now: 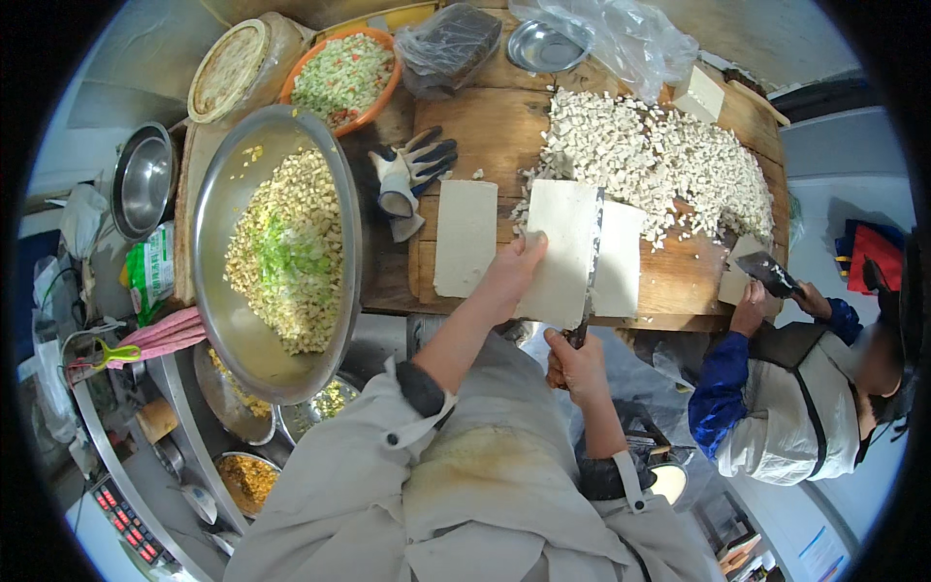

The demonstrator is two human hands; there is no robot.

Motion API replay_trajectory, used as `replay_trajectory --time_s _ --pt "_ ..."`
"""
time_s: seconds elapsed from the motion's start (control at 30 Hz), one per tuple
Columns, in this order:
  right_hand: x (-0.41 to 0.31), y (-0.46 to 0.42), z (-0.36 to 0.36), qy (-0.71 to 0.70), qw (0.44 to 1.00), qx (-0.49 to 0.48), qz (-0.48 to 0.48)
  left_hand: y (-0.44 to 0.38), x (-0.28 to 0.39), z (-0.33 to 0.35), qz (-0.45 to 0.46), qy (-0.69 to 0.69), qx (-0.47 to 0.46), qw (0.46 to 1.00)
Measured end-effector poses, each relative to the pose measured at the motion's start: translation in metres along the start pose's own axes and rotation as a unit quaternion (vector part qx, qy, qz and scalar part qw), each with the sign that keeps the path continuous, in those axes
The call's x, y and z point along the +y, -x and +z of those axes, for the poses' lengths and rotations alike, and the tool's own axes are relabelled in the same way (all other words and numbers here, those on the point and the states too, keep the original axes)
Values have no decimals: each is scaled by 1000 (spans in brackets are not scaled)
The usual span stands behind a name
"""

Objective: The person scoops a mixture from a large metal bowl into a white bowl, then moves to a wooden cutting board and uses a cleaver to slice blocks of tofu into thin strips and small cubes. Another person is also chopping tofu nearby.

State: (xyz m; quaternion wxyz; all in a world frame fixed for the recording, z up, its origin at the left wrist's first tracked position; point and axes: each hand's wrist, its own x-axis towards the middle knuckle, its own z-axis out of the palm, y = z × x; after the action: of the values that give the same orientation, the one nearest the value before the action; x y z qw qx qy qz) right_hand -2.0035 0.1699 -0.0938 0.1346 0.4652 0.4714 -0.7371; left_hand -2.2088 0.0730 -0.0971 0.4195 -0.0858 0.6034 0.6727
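My left hand [515, 269] grips the left side of a white slab, apparently tofu [556, 240], with the thumb on top and the other fingers mostly hidden. My right hand [578, 364] holds a knife by its handle. The knife's blade [595, 254] is seen nearly edge-on along the slab's right side; whether it is in the slab I cannot tell. A second slab [617, 258] lies right of the blade, partly covered by the first. Another slab [466, 240] lies apart to the left on the wooden board [465, 138].
Diced white cubes [618, 145] are heaped behind the slabs. At right a co-worker [785, 393] holds a broad blade [769, 273] over another piece. A large steel bowl [349, 240] of diced food stands left, near gloves [411, 174] and an orange bowl [393, 80] of chopped vegetables.
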Motion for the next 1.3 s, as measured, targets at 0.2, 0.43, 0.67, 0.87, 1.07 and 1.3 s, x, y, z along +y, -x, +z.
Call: replay_trajectory --time_s 0.2,0.43,0.67,0.87,1.07,1.3 --pt "5 8 -13 319 899 232 -192 -3 -8 19 -62 19 -32 997" --pt "-18 24 -38 385 860 288 -169 -21 -6 4 41 -235 58 969" --pt "-17 49 -107 291 872 314 -238 -5 23 -20 223 -463 171 840" --pt "-28 94 -110 74 969 192 -140 -32 13 -121 136 -534 301 778" --pt "-7 110 -119 60 965 229 -111 -43 51 -126 43 -496 136 856" --pt "28 148 -136 -109 989 100 -20 -12 61 -74 54 -163 16 985"
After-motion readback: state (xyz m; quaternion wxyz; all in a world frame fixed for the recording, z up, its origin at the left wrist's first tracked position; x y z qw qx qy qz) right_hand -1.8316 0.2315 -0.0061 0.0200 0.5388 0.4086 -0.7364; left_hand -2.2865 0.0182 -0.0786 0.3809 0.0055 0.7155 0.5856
